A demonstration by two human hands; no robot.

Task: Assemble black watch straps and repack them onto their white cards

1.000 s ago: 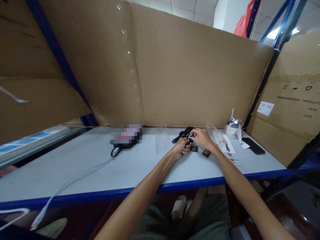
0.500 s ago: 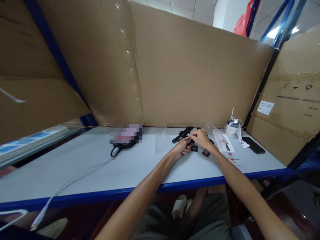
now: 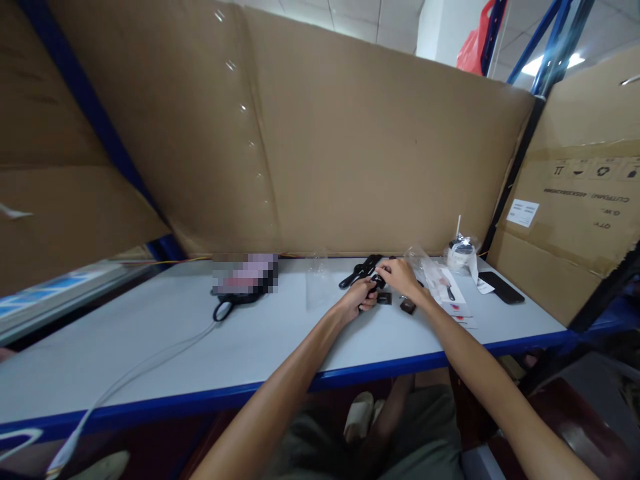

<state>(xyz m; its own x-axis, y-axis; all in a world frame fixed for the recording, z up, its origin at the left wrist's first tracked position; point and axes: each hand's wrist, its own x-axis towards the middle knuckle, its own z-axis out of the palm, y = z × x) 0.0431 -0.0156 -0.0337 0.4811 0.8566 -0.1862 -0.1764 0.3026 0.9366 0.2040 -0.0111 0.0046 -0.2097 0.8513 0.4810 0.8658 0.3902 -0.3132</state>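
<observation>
Head view: plastic bag (image 3: 423,265) beside right hand (image 3: 398,275).

Phone (image 3: 501,287): black, on the table's (image 3: 200,363) right
Cable (image 3: 90,412): white, over the front edge
Bag (image 3: 474,43): red, upper right
Cardboard (image 3: 340,153): upright, behind the table

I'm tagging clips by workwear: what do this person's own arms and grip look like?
Both arms are bare as far as they show, with no sleeve, watch or cable on the left forearm or right forearm. The left grip and right grip are ordinary human hands, ungloved. No markings can be made out on them; rings and nails are too small to judge.
</observation>
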